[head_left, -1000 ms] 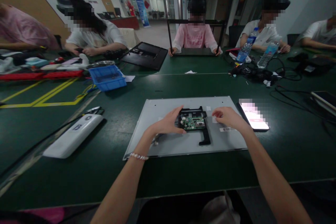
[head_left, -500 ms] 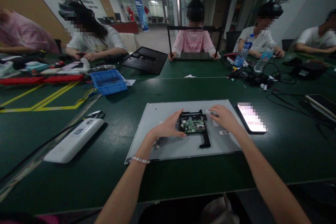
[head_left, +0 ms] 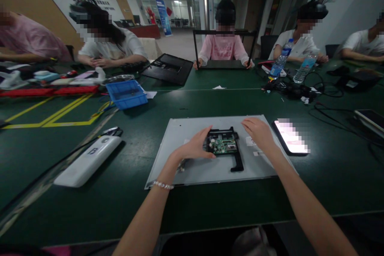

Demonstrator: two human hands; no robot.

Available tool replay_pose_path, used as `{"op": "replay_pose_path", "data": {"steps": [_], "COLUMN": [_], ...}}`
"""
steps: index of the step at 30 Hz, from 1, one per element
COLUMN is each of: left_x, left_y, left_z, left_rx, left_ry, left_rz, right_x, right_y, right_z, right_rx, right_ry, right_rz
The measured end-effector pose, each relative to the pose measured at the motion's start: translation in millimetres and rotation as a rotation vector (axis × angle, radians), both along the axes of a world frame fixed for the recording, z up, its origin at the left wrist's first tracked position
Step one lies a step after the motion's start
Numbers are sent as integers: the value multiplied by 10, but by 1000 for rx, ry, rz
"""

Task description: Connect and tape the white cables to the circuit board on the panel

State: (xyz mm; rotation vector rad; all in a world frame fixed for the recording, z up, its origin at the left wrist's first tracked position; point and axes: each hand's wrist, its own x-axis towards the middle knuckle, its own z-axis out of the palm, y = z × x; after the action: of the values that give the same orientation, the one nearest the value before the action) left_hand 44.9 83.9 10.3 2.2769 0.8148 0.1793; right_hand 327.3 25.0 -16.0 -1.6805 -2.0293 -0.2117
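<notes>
A flat grey metal panel (head_left: 195,126) lies on the green table (head_left: 210,100) in front of me. On its middle sits a black plastic bracket (head_left: 237,160) holding a small green circuit board (head_left: 222,144). My left hand (head_left: 193,147) rests against the left edge of the bracket, fingers curved over it. My right hand (head_left: 258,133) lies on the panel just right of the bracket, palm down, fingers apart, over small white labels (head_left: 257,153).
A lit phone (head_left: 290,137) lies right of the panel. A white device (head_left: 89,161) with a cable sits to the left, a blue tray (head_left: 126,93) beyond it. Water bottles (head_left: 281,63), cables (head_left: 300,88) and several seated people line the far side.
My right hand has moved up the panel and a little toward the bracket's top right corner. My left hand stays on the bracket's left edge. The view shifted slightly.
</notes>
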Motion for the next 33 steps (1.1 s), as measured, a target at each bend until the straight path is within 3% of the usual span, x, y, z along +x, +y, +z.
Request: {"op": "replay_pose_path", "data": {"steps": [6,10,18,26,33], "left_x": [-12,-18,-27,-18,-10], "left_y": [10,20,33,22,27], "left_z": [-30,-46,-64,-34,-39], "left_rx": [-1,-11,-3,9,17], "left_ry": [12,2,10,31,29], "left_rz": [6,-5,-5,-5,-9], "right_x": [39,114,172,214,22], "right_y": [-40,-77,-146,-132,-170], "right_z": [-78,-38,9,36,59], "right_rx": [-212,-270,-521,-330,-288], "right_ry": [74,186,423,255,9], "right_rz": [81,40,112,-13,-11]}}
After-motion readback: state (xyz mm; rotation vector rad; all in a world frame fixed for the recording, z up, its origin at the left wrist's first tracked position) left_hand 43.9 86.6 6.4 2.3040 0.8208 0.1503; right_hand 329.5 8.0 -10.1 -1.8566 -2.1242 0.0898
